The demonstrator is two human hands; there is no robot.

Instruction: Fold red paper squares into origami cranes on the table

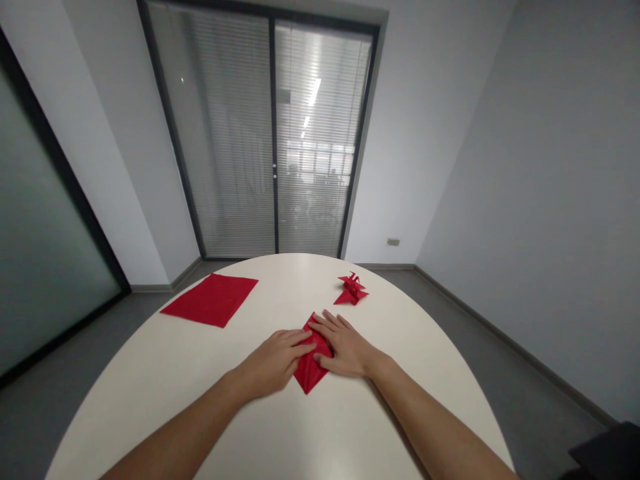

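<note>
A red sheet of origami paper, folded into a small diamond with crease lines, lies flat on the white round table. My left hand rests on its left side, fingers stretched across the paper. On the right side, my right hand lies with its fingers spread, the fingertips near the top corner and the thumb pressing the middle. Both hands cover parts of the folded paper, so its side corners are partly hidden.
Beyond my right hand are red folded paper cranes, overlapping in one cluster. A flat red paper sheet lies at the table's far left. A glass door with blinds stands behind the table. Something dark shows at the lower right.
</note>
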